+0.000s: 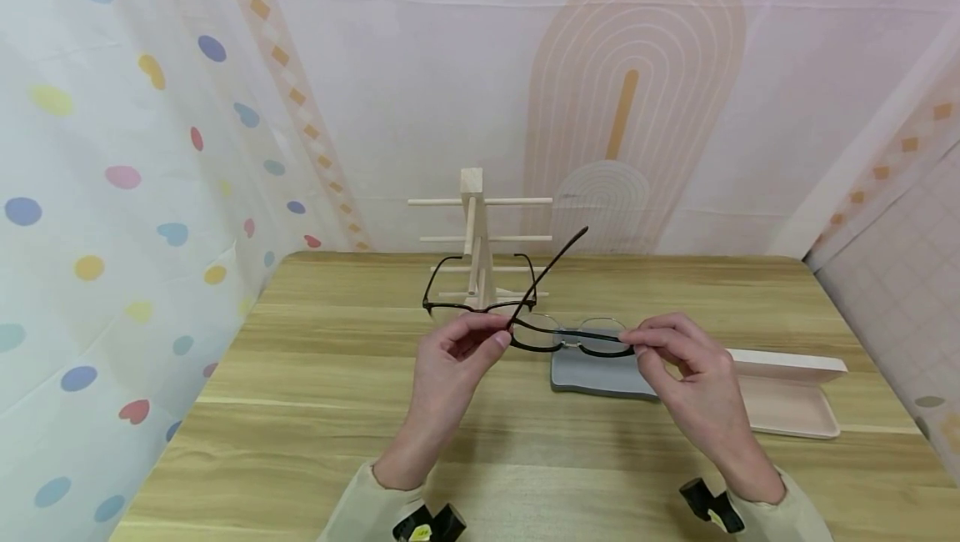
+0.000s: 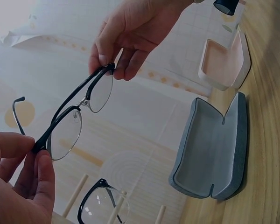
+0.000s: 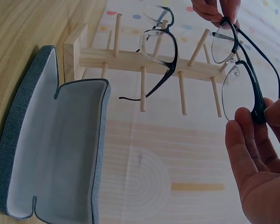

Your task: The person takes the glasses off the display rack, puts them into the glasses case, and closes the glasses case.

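Note:
Both hands hold a pair of black half-rim eyeglasses [image 1: 536,348] up over the table. My left hand [image 1: 459,363] pinches the left corner of the frame, and one temple arm sticks out long beyond it. At the right corner, fingers and thumb of my right hand [image 1: 693,379] pinch the frame; the other temple arm lies folded across behind the rims. Further back, a second pair of black eyeglasses [image 3: 172,53] hangs on a pale wooden peg stand [image 3: 126,58]. Below the held pair, a blue-grey glasses case [image 2: 243,140] lies with its lid up, its inside pale grey.
To the right, a pinkish-white case [image 1: 795,413] also lies with its lid up on the wooden table [image 1: 300,409]. A patterned curtain [image 1: 420,92] hangs behind the table. The stand's pegs stick out to both sides and forward.

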Motion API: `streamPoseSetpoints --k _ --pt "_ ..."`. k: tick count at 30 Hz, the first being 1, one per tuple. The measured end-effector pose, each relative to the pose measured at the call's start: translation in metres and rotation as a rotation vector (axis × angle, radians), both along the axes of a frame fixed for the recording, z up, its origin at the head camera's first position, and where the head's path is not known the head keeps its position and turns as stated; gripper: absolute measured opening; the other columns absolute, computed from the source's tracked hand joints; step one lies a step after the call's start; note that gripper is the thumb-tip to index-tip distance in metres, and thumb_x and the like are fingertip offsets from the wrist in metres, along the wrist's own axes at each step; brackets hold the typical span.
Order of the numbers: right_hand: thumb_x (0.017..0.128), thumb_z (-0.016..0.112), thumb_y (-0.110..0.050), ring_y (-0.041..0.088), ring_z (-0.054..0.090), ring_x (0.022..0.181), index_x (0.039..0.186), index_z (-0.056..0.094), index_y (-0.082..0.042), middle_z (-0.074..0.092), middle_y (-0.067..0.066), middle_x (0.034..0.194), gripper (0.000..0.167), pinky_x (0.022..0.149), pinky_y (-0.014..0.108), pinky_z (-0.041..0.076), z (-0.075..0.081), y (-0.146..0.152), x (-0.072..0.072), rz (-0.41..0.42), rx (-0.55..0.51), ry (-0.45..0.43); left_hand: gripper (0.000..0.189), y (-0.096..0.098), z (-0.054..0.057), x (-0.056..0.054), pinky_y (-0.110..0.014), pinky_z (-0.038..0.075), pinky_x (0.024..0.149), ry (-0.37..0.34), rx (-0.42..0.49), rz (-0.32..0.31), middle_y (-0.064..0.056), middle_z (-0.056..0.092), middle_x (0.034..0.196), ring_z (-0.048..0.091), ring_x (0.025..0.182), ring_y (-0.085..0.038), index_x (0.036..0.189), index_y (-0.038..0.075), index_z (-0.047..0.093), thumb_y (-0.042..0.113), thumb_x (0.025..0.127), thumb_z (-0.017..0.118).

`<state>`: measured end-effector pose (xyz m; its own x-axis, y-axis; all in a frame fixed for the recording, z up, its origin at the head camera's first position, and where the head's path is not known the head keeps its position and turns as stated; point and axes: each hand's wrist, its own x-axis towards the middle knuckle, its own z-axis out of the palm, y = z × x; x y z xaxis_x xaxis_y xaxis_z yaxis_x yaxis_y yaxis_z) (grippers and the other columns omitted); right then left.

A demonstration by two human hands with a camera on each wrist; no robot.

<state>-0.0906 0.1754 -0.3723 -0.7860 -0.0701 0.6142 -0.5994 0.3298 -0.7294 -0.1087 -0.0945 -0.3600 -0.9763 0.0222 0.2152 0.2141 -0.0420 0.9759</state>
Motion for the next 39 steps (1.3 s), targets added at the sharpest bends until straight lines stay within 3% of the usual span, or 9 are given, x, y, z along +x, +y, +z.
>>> streamPoseSetpoints --k 21,39 --pt "0.088 0.060 0.020 0.007 0.066 0.092 0.100 0.079 -0.002 0.067 0.003 0.101 0.032 0.083 0.015 0.056 -0.0028 0.0015 -0.0008 -0.013 0.004 0.004 0.017 0.0027 -0.0025 -0.0005 -0.021 0.056 0.077 0.021 -0.022 0.025 -0.011 0.070 0.104 0.067 0.091 -0.016 0.105 -0.002 0.080 -0.006 0.089 0.075" --pt "0.088 0.061 0.020 0.006 0.066 0.092 0.100 0.079 -0.003 0.067 0.003 0.102 0.031 0.082 0.015 0.055 -0.0031 0.0021 -0.0013 -0.016 0.005 0.001 0.016 0.0020 -0.0038 -0.0012 -0.021 0.056 0.077 0.032 -0.055 0.004 -0.011 0.069 0.101 0.065 0.093 -0.019 0.099 0.000 0.081 -0.007 0.087 0.074"
